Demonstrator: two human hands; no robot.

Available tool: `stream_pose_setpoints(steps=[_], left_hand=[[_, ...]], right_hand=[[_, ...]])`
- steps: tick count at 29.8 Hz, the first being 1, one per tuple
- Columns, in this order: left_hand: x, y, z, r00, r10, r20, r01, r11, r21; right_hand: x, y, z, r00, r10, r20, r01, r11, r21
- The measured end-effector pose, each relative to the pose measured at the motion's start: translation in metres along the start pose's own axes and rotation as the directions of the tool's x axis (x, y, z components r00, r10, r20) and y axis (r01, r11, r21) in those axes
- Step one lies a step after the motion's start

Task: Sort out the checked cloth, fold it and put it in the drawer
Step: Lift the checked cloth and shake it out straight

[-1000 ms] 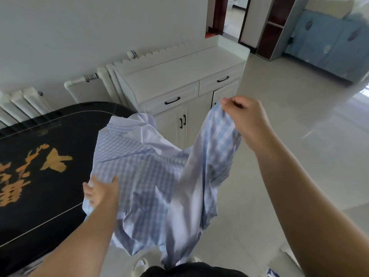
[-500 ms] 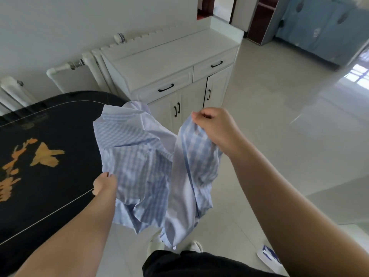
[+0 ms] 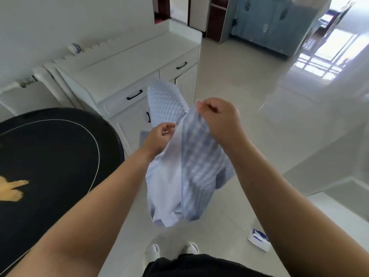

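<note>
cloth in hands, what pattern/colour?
Checked cloth: light blue and white checks, with a plain pale side showing. Head view, the only one.

Setting: a home, living or dining area. Evidence: white sideboard (image 3: 127, 62) with drawers, wall radiator (image 3: 24, 80), black lacquered table (image 3: 50, 146), tiled floor (image 3: 249, 86), blue cabinet (image 3: 265, 23) in adjoining room.

The blue-and-white checked cotton cloth (image 3: 191, 166) is held below the fingers (image 3: 201, 105). The white wooden drawer cabinet (image 3: 127, 76) is placed behind them, the black oval lacquered table (image 3: 50, 148) to their left.
</note>
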State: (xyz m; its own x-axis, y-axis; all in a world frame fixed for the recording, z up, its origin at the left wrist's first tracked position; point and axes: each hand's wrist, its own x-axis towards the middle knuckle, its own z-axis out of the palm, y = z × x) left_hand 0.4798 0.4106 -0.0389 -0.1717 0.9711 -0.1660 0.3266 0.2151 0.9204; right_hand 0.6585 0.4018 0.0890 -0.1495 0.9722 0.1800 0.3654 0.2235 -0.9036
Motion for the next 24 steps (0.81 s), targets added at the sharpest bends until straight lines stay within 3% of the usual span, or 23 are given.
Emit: stream_pose_setpoints(steps=[5,9,11,13,15,19,24], left_hand=[[-0.049,0.030,0.012,0.929,0.223,-0.296,-0.248,0.967,-0.049],[-0.074,0.023,0.021,0.899,0.320,-0.298,-0.304,0.948,0.099],[-0.076,0.014,0.019,0.796,0.516,-0.317,-0.477,0.857,0.197],[-0.076,0.010,0.016,0.724,0.630,-0.280,-0.542,0.771,0.334],[-0.076,0.011,0.014,0.753,0.606,-0.256,-0.512,0.784,0.350],[-0.078,0.012,0.004,0.810,0.474,-0.346,-0.433,0.881,0.193],[-0.085,-0.006,-0.013,0.841,0.466,-0.275,-0.407,0.880,0.244]], right_hand=[[0.003,-0.001,0.014,0.974,-0.208,-0.088,0.211,0.977,0.021],[0.015,-0.005,0.017,0.960,-0.275,-0.050,0.276,0.961,0.015],[0.020,-0.003,0.016,0.961,-0.276,-0.012,0.276,0.960,0.044],[0.021,0.002,0.018,0.961,-0.275,0.032,0.273,0.961,0.036],[0.019,0.001,0.023,0.953,-0.296,0.069,0.296,0.955,0.007],[0.022,-0.007,0.020,0.930,-0.367,0.029,0.367,0.930,0.025],[0.024,-0.019,0.008,0.914,-0.406,-0.005,0.406,0.913,0.041]])
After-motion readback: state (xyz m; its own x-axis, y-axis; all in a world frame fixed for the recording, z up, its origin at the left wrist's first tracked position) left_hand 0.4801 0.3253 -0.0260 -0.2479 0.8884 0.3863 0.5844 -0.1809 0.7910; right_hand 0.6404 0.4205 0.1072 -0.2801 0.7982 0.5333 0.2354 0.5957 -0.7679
